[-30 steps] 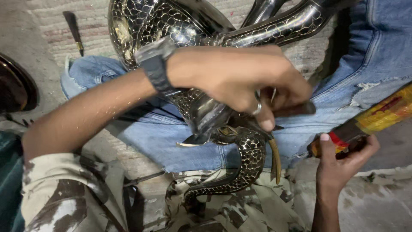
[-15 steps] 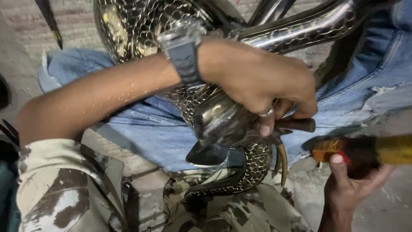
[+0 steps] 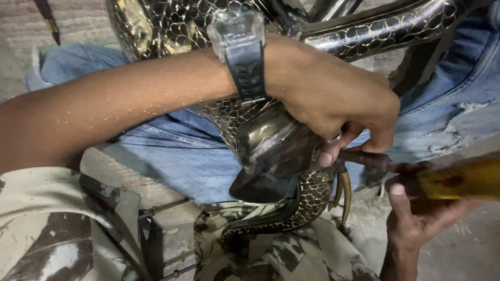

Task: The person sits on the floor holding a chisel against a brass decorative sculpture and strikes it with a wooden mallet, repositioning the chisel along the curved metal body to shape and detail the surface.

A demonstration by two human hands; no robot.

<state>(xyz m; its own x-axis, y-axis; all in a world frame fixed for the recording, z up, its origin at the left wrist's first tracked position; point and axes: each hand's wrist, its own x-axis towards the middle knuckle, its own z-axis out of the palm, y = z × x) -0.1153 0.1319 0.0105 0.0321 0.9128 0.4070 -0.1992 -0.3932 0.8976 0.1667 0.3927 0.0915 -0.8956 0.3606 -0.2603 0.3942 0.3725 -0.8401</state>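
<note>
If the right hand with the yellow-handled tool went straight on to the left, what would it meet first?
Most likely the thin dark metal rod pinched by the left hand: the right hand points its blurred yellow-handled tool at the rod's end. Behind that lies the shiny scale-patterned metal piece. Depth is uncertain.

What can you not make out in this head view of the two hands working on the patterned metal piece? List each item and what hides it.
- Tool tip: hidden under the left hand.
- Yellow handle: blurred, and cut off by the right edge.
- Metal piece: its top runs off the upper edge.
- Right hand: its palm is covered by the handle.
- Watch face: turned away, too blurred.
</note>
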